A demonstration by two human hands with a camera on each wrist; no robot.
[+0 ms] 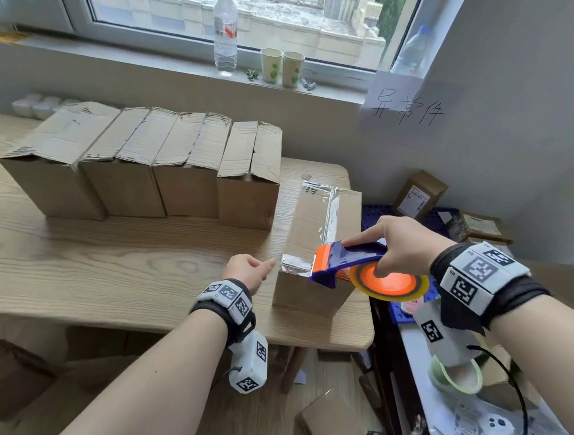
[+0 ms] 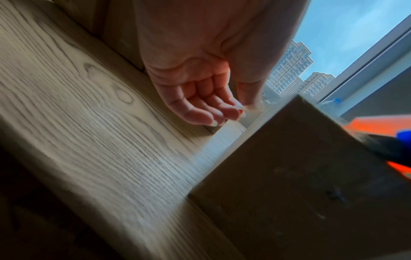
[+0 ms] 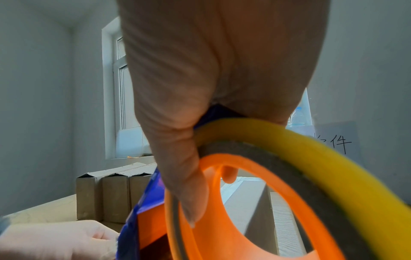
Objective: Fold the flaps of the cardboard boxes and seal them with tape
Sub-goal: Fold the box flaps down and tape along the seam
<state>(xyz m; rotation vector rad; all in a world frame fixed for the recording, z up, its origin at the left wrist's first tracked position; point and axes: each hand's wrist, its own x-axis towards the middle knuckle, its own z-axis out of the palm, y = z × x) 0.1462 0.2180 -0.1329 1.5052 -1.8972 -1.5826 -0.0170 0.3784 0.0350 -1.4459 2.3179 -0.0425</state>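
Hands (image 1: 248, 271) (image 1: 394, 246): dispenser (image 1: 347, 260) hides box (image 1: 314, 235) edge.

A clear plastic bottle (image 1: 225, 30) stands on the windowsill (image 1: 169, 43), and just to its right are two paper cups (image 1: 282, 67) with green prints, side by side — a second bottle with a blue cap (image 1: 411, 51) sits in the sill's far right corner. Below that corner a white paper sheet with handwritten characters (image 1: 407, 105) hangs on the wall. Right of the wooden worktop (image 1: 93, 267), a blue perforated crate (image 1: 374, 214) holds small labelled parcels (image 1: 417, 195).
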